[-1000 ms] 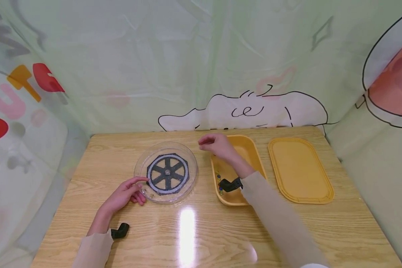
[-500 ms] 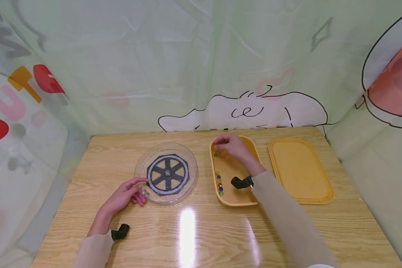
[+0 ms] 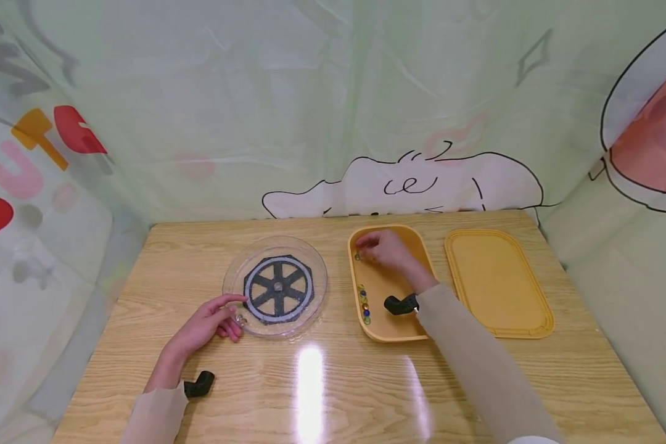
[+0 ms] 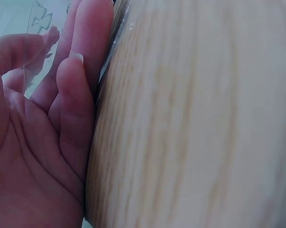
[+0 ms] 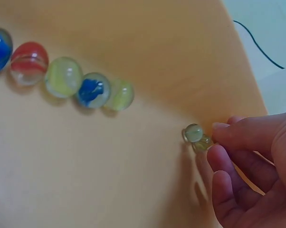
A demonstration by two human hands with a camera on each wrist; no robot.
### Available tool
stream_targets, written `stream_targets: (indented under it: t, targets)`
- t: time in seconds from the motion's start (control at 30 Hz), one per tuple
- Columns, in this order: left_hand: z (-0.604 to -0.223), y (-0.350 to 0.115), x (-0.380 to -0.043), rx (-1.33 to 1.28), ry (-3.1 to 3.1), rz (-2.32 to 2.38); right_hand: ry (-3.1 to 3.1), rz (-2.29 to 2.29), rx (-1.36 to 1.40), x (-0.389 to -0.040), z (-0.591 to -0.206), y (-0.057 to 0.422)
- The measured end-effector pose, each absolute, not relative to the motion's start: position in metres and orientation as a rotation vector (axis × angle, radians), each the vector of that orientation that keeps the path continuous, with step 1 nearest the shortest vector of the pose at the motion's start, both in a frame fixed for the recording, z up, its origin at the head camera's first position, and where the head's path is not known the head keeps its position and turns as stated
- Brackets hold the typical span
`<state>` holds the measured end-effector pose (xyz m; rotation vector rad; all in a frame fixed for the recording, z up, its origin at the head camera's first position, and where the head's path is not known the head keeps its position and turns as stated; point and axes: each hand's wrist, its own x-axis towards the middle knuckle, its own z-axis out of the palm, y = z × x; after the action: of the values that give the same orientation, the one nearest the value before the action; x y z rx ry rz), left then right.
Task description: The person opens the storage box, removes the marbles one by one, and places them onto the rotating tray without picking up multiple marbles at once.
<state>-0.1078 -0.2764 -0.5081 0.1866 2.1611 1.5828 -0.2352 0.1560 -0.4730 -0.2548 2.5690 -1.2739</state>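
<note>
My left hand (image 3: pixel 202 325) grips the near-left rim of a clear round dish (image 3: pixel 319 277), fingers around its edge; in the left wrist view the see-through wall (image 4: pixel 36 61) runs between thumb and fingers. A few marbles (image 3: pixel 241 320) lie inside by that hand. Over the far left corner of a yellow tray (image 3: pixel 402 334), my right hand (image 3: pixel 385 248) has thumb and index fingertips at a yellow-green marble (image 5: pixel 202 143), apparently pinching it. A second pale marble (image 5: pixel 194 133) is against it. Several marbles, among them a red one (image 5: pixel 29 63) and a blue-and-clear one (image 5: pixel 93 90), line the tray's left side.
A dark spoked wheel shape (image 3: pixel 278 308) with a pale ring shows in the dish. To the right lies a flat yellow lid or tray (image 3: pixel 499 283). All stand on a wooden table (image 3: pixel 244 394) with a printed curtain (image 3: pixel 227 123) behind.
My right hand has moved right and slightly nearer, from between dish and tray into the tray's far left corner. The left hand stays on the dish rim; marbles beside it have shifted slightly.
</note>
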Motion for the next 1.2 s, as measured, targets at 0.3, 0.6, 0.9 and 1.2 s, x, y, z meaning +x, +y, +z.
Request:
stream_targets:
  t: [0.3, 0.6, 0.9, 1.2]
  targets:
    - [-0.5056, -0.2759, -0.1098, 0.196, 2.145, 1.594, 2.612, -1.210, -0.300, -0.2338, -0.4740, 0.1542]
    - [-0.5061, -0.2764, -0.1096, 0.196, 2.150, 1.590, 2.629, -1.102, -0.363, -0.2353, -0.4791, 0.1513]
    - [-0.5068, -0.2757, -0.1070, 0.187, 2.167, 1.580, 2.639, -1.071, -0.391, -0.2331, -0.4792, 0.1491]
    - [-0.5081, -0.2747, -0.1065, 0.189, 2.170, 1.578, 2.633, -1.059, -0.346, -0.2313, -0.4773, 0.1521]
